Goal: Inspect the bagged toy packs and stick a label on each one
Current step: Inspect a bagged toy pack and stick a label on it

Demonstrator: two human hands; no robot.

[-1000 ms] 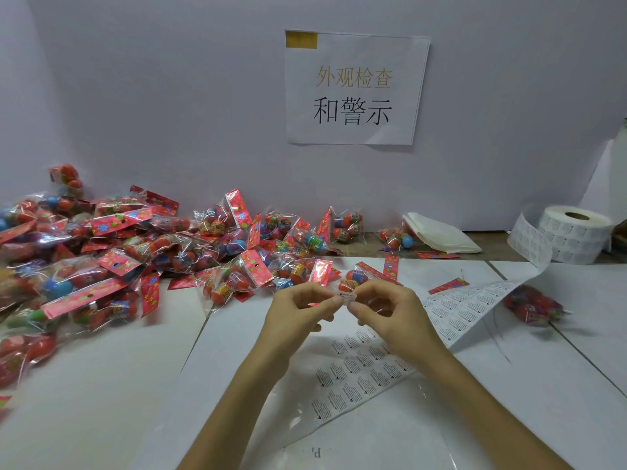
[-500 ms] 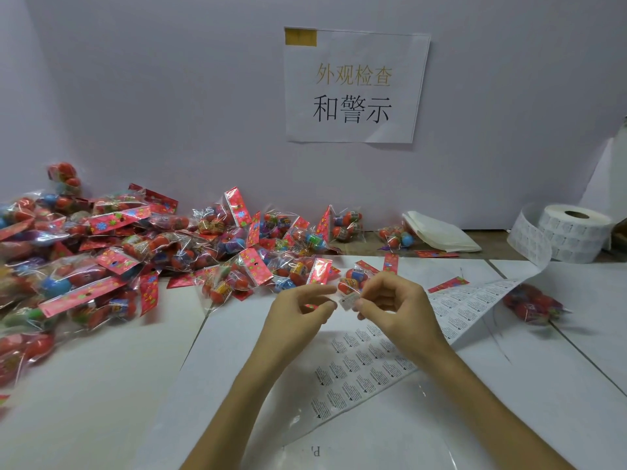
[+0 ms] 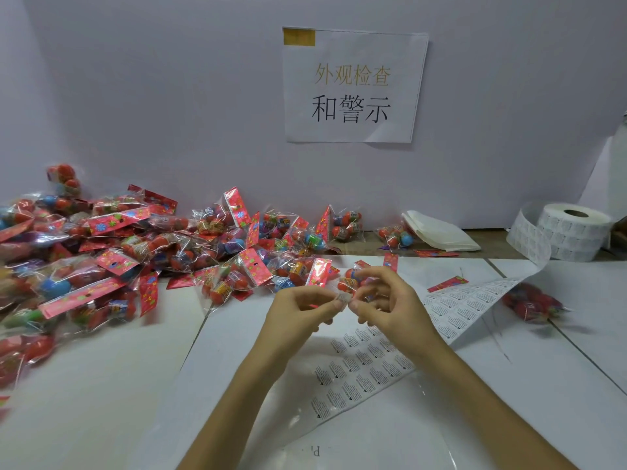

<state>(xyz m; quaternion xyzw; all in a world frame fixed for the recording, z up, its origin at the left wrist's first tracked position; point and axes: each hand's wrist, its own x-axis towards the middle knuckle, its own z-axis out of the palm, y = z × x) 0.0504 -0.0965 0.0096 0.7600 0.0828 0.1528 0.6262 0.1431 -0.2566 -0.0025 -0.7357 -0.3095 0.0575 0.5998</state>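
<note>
A small white label (image 3: 342, 299) is pinched between the fingertips of my left hand (image 3: 298, 312) and my right hand (image 3: 390, 305), held just above the table centre. Below my hands a long strip of printed labels (image 3: 369, 357) runs from the front of the table up to a label roll (image 3: 573, 232) at the right. A big heap of bagged toy packs (image 3: 112, 252) with red header cards covers the left and back. One toy pack (image 3: 353, 279) lies just behind my fingers. Another single pack (image 3: 529, 301) lies at the right.
A paper sign (image 3: 353, 86) with printed characters hangs on the back wall. A stack of white sheets (image 3: 437, 232) lies at the back right. Loose red header cards (image 3: 448, 283) are scattered near the strip. The table (image 3: 101, 401) is covered with white paper.
My hands stay together at the centre and keep working the small label between the fingertips; my right fingers have spread slightly. Nothing else has moved.
</note>
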